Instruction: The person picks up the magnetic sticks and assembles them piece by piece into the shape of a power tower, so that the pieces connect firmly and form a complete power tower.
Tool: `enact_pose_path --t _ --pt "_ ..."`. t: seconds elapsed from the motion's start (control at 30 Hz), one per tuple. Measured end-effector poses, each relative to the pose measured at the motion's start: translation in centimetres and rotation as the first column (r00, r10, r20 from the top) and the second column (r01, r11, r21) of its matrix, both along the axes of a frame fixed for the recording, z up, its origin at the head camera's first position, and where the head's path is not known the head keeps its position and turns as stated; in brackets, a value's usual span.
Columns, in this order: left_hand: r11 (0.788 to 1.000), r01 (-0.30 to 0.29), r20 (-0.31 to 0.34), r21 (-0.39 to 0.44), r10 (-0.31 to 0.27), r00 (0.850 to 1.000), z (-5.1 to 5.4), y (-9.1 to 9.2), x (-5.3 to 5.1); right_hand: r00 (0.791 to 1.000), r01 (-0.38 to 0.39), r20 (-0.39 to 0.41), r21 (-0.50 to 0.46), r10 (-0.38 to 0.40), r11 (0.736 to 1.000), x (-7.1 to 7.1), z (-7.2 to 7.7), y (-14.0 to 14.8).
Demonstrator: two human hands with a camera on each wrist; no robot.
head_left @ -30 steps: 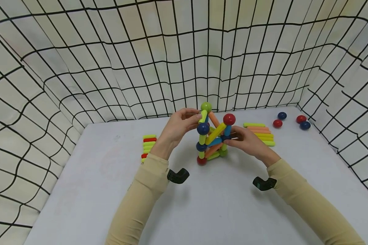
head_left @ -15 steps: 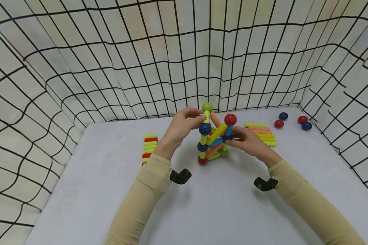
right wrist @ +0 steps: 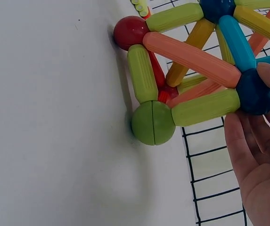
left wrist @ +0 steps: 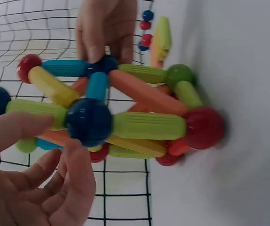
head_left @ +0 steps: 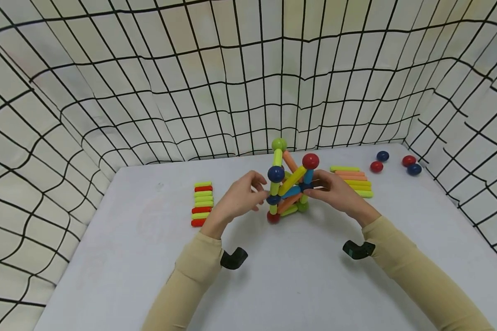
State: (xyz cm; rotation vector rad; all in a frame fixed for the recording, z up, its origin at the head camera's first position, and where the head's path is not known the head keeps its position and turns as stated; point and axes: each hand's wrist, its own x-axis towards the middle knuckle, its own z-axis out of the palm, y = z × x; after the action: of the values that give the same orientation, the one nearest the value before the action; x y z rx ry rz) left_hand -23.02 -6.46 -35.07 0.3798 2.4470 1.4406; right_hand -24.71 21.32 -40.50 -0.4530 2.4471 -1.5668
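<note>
A tower of magnetic building sticks and balls [head_left: 291, 185] stands at the table's middle, in red, blue, green, yellow and orange. My right hand [head_left: 332, 189] pinches a dark blue ball [right wrist: 256, 93] on its right side, thumb against one side and fingers beneath. My left hand [head_left: 243, 195] is at the left side, by the middle-level blue ball [left wrist: 88, 121]. In the left wrist view its thumb lies by a green stick [left wrist: 36, 112] and a fingertip is at the ball's lower edge; a gap shows between them. A green ball [head_left: 279, 144] tops the tower.
Red and green sticks [head_left: 203, 202] lie in a row to the left. More sticks [head_left: 352, 180] lie to the right, with loose red and blue balls [head_left: 377, 166] farther back. Black netting [head_left: 248, 92] over white cloth encloses the table's back and sides.
My left hand has let go of the upper green stick and come down to the middle blue ball. The right hand keeps its place, and the tower stands as before.
</note>
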Motion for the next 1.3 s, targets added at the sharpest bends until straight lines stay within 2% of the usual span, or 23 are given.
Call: enact_pose_path --t 0.1,0.23,0.37,0.5,0.6,0.7,0.77,0.83,0.9,0.93,1.0,1.07,1.13,1.3 --pt "0.998 0.028 -0.001 -0.055 -0.028 1.000 -1.0 0.3 0.6 1.000 0.029 0.002 -0.016 -0.029 0.999 0.3 0.1 -0.2" --pt "1.000 -0.008 -0.076 -0.030 0.006 0.997 -1.7 0.7 0.6 0.998 0.070 0.004 -0.030 -0.070 0.997 1.0 -0.1 -0.5" --pt "0.997 -0.080 -0.182 -0.021 0.074 0.981 -1.9 0.7 -0.2 0.997 0.072 0.026 -0.038 -0.071 0.997 2.1 -0.2 -0.9" --pt "0.989 -0.135 -0.253 -0.054 0.117 0.960 -1.9 0.8 -1.3 1.000 0.003 0.015 -0.065 -0.002 0.998 3.7 -0.3 -1.9" --pt "0.991 -0.123 -0.229 -0.042 0.111 0.967 -2.0 0.9 -2.5 0.994 -0.103 -0.032 -0.101 0.100 0.990 4.7 -0.6 -2.8" --pt "0.997 -0.081 -0.154 -0.001 0.080 0.985 -2.2 1.0 -3.5 0.974 -0.218 -0.091 -0.102 0.209 0.971 5.4 -0.6 -3.7" --pt "0.998 -0.061 -0.107 0.035 0.065 0.992 -2.3 0.8 -3.9 0.964 -0.242 -0.135 -0.076 0.231 0.967 5.6 -0.5 -4.0" --pt "0.997 -0.041 -0.072 0.066 0.046 0.996 -2.4 0.5 -4.0 0.973 -0.174 -0.160 -0.048 0.164 0.984 5.8 -0.3 -3.9" --pt "0.996 -0.024 -0.058 0.091 0.029 0.998 -2.6 0.0 -3.8 0.982 -0.032 -0.186 -0.038 0.024 0.999 5.7 0.0 -3.5" --pt "0.995 -0.016 -0.054 0.103 0.021 0.998 -2.7 -0.3 -3.6 0.978 0.053 -0.198 -0.035 -0.059 0.998 5.6 0.1 -3.2" --pt "0.993 0.007 -0.052 0.118 -0.001 0.999 -2.8 -1.1 -3.2 0.954 0.207 -0.216 -0.028 -0.208 0.978 5.3 0.2 -2.6" --pt "0.992 0.034 -0.058 0.123 -0.027 0.998 -3.0 -1.9 -2.8 0.931 0.288 -0.229 -0.018 -0.285 0.957 4.7 0.2 -2.1" --pt "0.991 0.062 -0.063 0.120 -0.054 0.997 -3.2 -3.0 -2.5 0.928 0.301 -0.230 0.003 -0.292 0.954 4.2 0.1 -1.8" --pt "0.994 0.088 -0.066 0.066 -0.084 0.994 -3.2 -6.9 -2.0 0.960 0.212 -0.193 0.019 -0.205 0.977 3.0 -0.1 -1.9"
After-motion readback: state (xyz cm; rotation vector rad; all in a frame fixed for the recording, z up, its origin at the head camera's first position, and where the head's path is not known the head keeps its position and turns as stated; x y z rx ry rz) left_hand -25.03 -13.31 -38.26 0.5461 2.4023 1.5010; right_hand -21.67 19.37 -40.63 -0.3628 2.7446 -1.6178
